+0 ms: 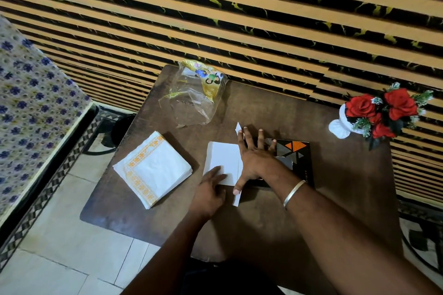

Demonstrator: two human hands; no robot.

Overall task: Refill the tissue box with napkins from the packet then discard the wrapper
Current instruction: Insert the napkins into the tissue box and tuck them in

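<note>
A person works at a dark wooden bench (335, 187), both arms reaching in over a black tissue box (296, 151) patterned with orange and grey triangles, which lies flat near the bench's middle. The right grip (257, 158) is spread wide and pressed palm-down on the box's left half, fingers straight and thumb stretched toward the person; it clasps nothing. A silver bangle (293, 193) circles that wrist. A white card flap (224, 160) lies opened out at the box's left end. The left grip (211, 193) rests on the flap's near edge with fingers extended, also closed round nothing. Left of the box, beyond the flap, sits a stack of white napkins (155, 167) with an orange border. Behind the box, near the striped wall, lies the clear plastic wrapper (194, 96), crumpled. To the box's right, at the bench's far corner, stands a white vase of red roses (374, 115).
</note>
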